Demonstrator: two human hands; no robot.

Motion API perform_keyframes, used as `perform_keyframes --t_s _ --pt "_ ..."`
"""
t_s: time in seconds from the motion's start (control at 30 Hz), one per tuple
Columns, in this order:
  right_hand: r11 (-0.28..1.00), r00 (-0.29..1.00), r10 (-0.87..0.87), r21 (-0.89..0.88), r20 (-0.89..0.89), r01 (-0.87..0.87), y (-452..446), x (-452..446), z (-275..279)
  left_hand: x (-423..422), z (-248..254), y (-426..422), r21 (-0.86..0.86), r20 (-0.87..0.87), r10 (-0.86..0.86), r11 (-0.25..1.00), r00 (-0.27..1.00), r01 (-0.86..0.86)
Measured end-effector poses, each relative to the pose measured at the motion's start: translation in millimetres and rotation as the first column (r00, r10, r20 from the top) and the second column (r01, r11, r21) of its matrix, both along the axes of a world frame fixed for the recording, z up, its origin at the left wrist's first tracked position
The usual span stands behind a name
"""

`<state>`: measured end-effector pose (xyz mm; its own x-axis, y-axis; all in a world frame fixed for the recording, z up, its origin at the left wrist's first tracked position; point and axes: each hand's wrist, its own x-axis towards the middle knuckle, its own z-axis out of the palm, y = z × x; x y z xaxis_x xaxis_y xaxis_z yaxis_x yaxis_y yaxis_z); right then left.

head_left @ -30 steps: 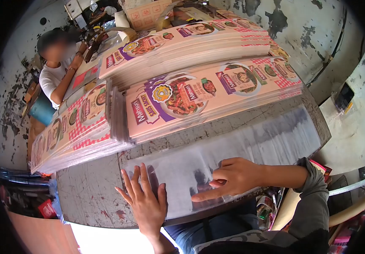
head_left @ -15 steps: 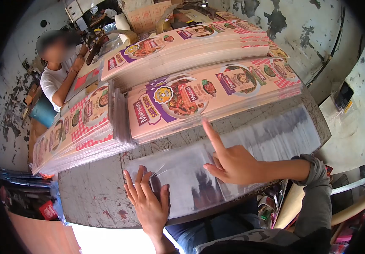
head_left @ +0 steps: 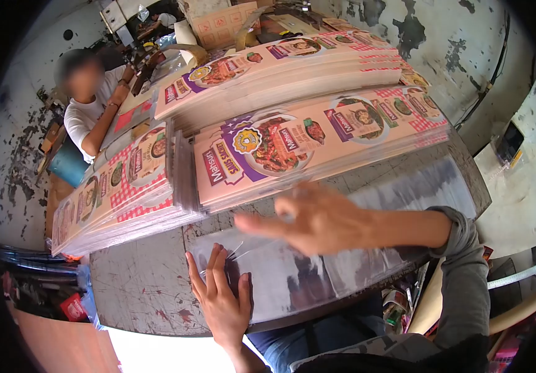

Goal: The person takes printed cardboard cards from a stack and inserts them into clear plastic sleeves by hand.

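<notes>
My left hand (head_left: 223,298) lies flat with spread fingers on the left end of a long clear plastic sleeve (head_left: 293,283), on the table's near side. Above the sleeve, my right hand (head_left: 317,221) is blurred by motion. Its thumb points left, apart from the other fingers, and nothing shows in its grasp. Just beyond is a stack of printed cardboard panels (head_left: 268,149) with food pictures and "Mahsuri" lettering, wrapped in clear plastic. A second wrapped stack (head_left: 115,180) sits to the left.
Behind is a taller stack of the same printed panels (head_left: 280,62). A co-worker in a white shirt (head_left: 91,121) is at the table's far left. The scratched grey table (head_left: 137,286) has its near edge by my lap. A blue bucket (head_left: 69,165) stands beyond the left side.
My right hand has moved left and turned, its pointing finger drawn in and its thumb now stretched left. My left hand stays on the sleeve. The view has shifted slightly.
</notes>
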<state>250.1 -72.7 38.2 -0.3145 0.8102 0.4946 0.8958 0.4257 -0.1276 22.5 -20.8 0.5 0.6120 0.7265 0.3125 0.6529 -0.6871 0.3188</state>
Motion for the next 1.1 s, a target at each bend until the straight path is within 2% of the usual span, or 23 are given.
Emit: perform_keyframes --t_s 0.07,0.13,0.2,0.27,0.3,0.37,0.5,0.7,0.73,0.83,1.1 --pt "0.934 0.955 -0.253 0.299 0.157 0.198 19.8 30.0 11.8 1.8 -0.3 0.9 -0.002 -0.005 -0.003 1.000 1.000 0.003" --pt "0.862 0.805 -0.483 0.349 0.344 0.367 49.0 83.4 15.0 1.5 -0.2 0.5 0.020 -0.028 0.007 1.000 1.000 -0.006" --pt "0.780 0.745 -0.613 0.352 0.264 0.517 69.7 131.8 21.6 1.6 -1.1 0.9 0.019 -0.020 0.010 1.000 1.000 -0.010" --pt "0.745 0.704 -0.665 0.167 0.249 0.645 86.6 182.8 28.9 1.4 -2.6 2.3 0.044 0.016 -0.004 0.999 1.000 0.003" --pt "0.743 0.702 -0.668 0.165 0.248 0.649 90.9 202.2 28.0 0.9 -2.5 2.2 0.042 0.013 -0.008 0.999 1.000 0.008" --pt "0.635 0.574 -0.772 0.294 0.273 0.715 97.5 229.1 24.1 1.4 -2.0 3.3 0.027 0.041 -0.008 1.000 0.999 0.007" --pt "0.630 0.602 -0.776 0.294 0.191 0.719 96.6 238.2 13.9 2.4 0.9 3.2 0.012 0.024 0.007 1.000 1.000 -0.007" --pt "0.575 0.635 -0.760 0.599 0.138 0.558 96.5 234.3 6.0 5.3 0.1 1.9 -0.001 -0.001 0.050 0.999 0.999 -0.050" --pt "0.561 0.624 -0.763 0.652 0.168 0.511 94.6 229.4 8.7 5.8 0.8 1.2 -0.005 -0.011 0.058 0.998 0.998 -0.058" --pt "0.544 0.582 -0.791 0.650 0.187 0.530 95.6 224.5 9.4 5.2 0.9 1.2 0.001 -0.033 0.077 0.997 0.996 -0.077" --pt "0.586 0.559 -0.762 0.715 0.327 0.380 81.8 229.6 6.8 3.9 -2.1 4.7 0.006 -0.014 0.054 0.999 0.998 -0.053"
